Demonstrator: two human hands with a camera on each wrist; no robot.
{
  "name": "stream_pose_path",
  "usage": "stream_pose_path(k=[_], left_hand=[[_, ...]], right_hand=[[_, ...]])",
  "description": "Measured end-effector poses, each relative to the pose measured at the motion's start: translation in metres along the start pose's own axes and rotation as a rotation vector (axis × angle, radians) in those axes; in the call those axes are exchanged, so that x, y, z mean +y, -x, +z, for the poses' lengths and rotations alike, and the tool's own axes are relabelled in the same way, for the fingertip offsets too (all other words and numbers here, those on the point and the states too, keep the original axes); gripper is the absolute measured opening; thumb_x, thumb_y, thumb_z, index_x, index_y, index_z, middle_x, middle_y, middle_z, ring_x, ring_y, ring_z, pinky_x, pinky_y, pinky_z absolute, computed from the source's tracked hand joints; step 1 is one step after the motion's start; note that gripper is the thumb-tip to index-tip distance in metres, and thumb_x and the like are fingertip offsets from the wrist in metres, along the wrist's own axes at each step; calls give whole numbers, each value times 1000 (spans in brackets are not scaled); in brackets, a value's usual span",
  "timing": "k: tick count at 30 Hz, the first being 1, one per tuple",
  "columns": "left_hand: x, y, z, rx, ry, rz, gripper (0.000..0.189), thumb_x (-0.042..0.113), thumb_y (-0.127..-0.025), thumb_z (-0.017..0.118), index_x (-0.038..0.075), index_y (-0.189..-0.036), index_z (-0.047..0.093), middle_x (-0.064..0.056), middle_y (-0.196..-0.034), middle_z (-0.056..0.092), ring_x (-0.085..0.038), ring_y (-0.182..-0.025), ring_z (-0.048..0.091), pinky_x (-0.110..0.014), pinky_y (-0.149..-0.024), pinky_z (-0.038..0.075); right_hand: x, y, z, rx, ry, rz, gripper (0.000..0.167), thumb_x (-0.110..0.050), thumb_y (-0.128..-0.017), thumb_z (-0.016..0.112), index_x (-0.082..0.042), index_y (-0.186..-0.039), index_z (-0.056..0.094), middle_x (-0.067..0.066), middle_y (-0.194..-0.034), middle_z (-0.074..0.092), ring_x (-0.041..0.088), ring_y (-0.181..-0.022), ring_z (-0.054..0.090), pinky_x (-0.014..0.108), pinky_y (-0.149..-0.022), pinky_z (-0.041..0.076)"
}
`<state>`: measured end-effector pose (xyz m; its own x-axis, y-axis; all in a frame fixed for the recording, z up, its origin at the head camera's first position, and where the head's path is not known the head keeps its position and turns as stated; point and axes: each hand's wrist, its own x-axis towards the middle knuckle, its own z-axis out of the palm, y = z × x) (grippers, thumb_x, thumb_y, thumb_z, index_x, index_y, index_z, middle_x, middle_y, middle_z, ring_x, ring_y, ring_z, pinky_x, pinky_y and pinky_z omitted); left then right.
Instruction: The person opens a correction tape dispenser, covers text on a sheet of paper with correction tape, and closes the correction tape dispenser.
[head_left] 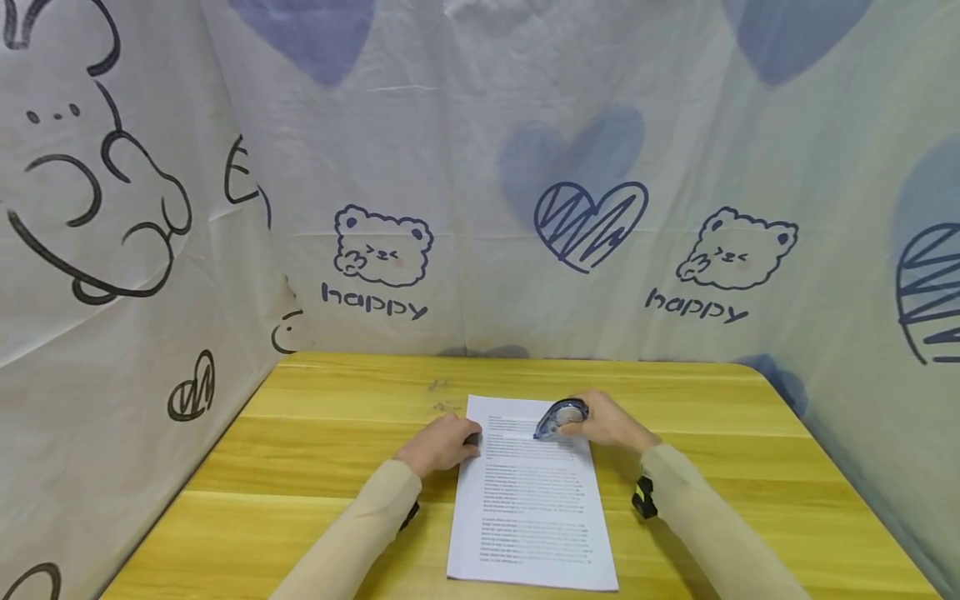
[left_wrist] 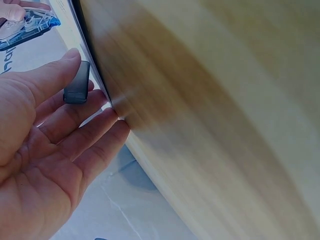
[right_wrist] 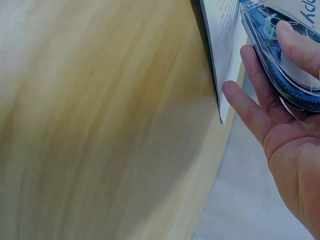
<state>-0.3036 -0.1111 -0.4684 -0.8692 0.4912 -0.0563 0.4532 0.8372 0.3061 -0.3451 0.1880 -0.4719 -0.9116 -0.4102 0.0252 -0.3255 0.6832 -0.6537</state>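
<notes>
A stack of printed paper (head_left: pixel 531 505) lies on the wooden table between the two hands. My right hand (head_left: pixel 606 422) grips a clear and blue correction tape dispenser (head_left: pixel 557 419), its tip at the upper lines of text. In the right wrist view the thumb rests on the dispenser's side, and a lower finger is by the paper's edge. My left hand (head_left: pixel 441 443) is at the sheet's left edge. Its thumb and a finger pinch a small dark cap (left_wrist: pixel 76 86), while the other fingertips touch down beside the paper's edge.
The yellow wooden table (head_left: pixel 315 467) extends around the paper, with faint dark marks (head_left: pixel 442 407) behind its upper left corner. A printed cloth (head_left: pixel 465 167) with hearts and bears hangs behind and along the sides. Dark wrist devices (head_left: pixel 643 497) sit at the sleeves.
</notes>
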Motion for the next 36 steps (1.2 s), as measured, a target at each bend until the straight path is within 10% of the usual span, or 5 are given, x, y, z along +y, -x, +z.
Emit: stream_pose_path(k=[36], left_hand=[[-2,-3,4,6,3,-16,11,21,-94,67,13,-101,69,5,-73,61,-8,-55,48,-24,-53,38]], right_hand=[[7,1,-1,-8,-26,5,16,-20,-85,78,-19,-101,74,-3,-100,72,13,-85,58,34,-80,48]])
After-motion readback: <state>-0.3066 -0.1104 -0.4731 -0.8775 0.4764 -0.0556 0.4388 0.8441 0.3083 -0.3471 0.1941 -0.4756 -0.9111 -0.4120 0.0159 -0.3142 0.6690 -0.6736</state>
